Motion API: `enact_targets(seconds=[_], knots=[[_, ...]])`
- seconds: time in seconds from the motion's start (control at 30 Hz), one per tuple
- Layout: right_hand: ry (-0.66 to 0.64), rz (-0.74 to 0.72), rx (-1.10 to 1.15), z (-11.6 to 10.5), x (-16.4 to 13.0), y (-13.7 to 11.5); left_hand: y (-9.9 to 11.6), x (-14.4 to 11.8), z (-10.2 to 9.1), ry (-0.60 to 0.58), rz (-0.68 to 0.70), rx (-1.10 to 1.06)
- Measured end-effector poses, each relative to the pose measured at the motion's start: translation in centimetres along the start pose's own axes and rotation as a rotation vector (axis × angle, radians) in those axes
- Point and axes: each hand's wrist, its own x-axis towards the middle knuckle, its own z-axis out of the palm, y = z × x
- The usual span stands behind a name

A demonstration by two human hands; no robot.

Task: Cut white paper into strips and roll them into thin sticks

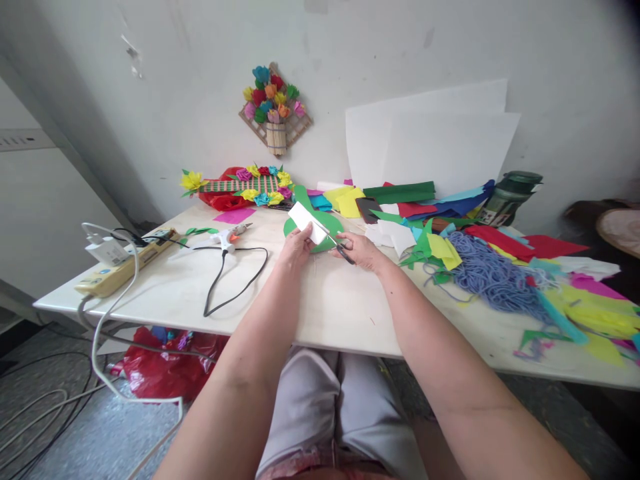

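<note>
My left hand (299, 244) is closed on a folded piece of white paper (306, 220), held tilted above the table. In my right hand (361, 251) is a pair of scissors (343, 249) with dark handles, fingers wrapped round them. Their blades meet the lower right end of the white paper; whether they are cutting into it I cannot tell. Beneath both hands lies a green cut-out shape (327, 222), rounded with a narrow neck at its upper left, partly hidden by the paper and my hands.
To the left are a white glue gun (227, 239) with its black cord and a power strip (130, 263). Blue yarn (493, 273) and coloured paper scraps (595, 310) cover the right side. A flower-trimmed guitar-like craft (245, 185) lies behind; a dark green bottle (511, 198) leans at back right.
</note>
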Motion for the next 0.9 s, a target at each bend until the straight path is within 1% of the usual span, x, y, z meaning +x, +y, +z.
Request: enact_targets(seconds=[0.2,0.73,0.9], knots=[[0.006,-0.01,-0.007,-0.02,-0.01,0.09,-0.17,-0.09,-0.03,-0.03,0.01,-0.001],[-0.003,0.003,-0.025,-0.13,0.16,-0.44,-0.05,0.06,-0.16,-0.009,-0.006,0.008],[-0.019,0.038,-0.024,-0.16,0.19,-0.62,-0.06,0.21,-0.24,0.004,-0.018,0.01]])
